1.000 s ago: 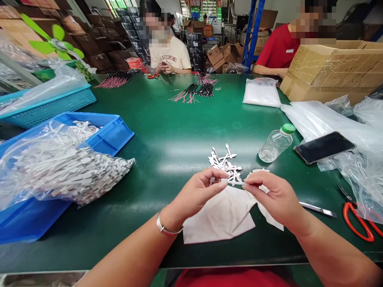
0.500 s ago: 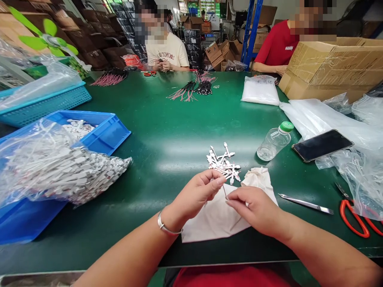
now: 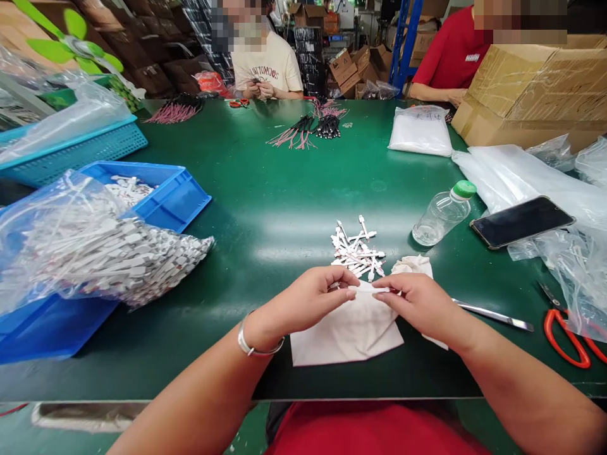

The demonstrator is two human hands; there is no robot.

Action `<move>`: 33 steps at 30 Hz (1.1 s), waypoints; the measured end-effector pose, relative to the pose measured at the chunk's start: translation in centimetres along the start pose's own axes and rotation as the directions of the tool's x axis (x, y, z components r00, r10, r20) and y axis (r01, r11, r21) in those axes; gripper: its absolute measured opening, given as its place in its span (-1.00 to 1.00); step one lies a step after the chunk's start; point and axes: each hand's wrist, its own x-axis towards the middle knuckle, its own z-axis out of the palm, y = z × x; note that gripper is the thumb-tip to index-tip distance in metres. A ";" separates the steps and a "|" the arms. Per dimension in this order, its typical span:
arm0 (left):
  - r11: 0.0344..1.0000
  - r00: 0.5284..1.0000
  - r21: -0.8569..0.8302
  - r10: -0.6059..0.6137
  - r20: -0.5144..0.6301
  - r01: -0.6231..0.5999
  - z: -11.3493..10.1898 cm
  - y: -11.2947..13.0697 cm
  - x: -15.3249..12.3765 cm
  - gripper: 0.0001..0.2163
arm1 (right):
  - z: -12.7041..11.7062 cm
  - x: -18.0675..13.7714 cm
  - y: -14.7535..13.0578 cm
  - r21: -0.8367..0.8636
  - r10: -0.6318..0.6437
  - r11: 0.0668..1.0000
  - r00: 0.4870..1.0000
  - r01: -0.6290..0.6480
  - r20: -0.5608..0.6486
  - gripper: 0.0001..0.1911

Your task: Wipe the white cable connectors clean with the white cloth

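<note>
Above the cloth (image 3: 348, 338), the left hand (image 3: 310, 297) and right hand (image 3: 422, 303) are holding a strip (image 3: 367, 289) in closed pinches, hiding its ends; the right is covering some cloth.

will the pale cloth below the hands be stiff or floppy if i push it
Probably floppy: the pale cloth lies in soft creases. Likely light, as it looks thin. Pushed, it may bunch or slide, since the table looks smooth and shiny.
</note>
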 end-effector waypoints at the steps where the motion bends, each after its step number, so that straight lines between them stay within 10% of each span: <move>1: 0.996 0.999 0.084 0.011 0.032 -0.014 0.1 -0.1 -0.1 -0.84 | -0.2 0.0 0.1 -0.044 0.015 0.999 0.999 -0.013 0.047 -0.80; 13: 0.772 0.990 0.634 -0.050 0.131 -0.045 0.2 -1.0 0.3 -0.76 | -1.0 -0.3 -0.1 -0.345 0.116 0.939 0.960 -0.021 0.256 -0.78; 25: 0.723 0.986 0.690 -0.080 0.149 -0.045 0.0 -0.1 0.2 -0.93 | -3.3 -0.4 0.6 -0.540 0.186 0.822 0.982 -0.180 -0.045 -0.66; 33: 0.725 0.984 0.687 -0.080 0.158 -0.051 0.1 -0.3 0.3 -0.93 | -3.1 -0.4 0.3 -0.488 0.180 0.859 0.984 -0.153 0.009 -0.72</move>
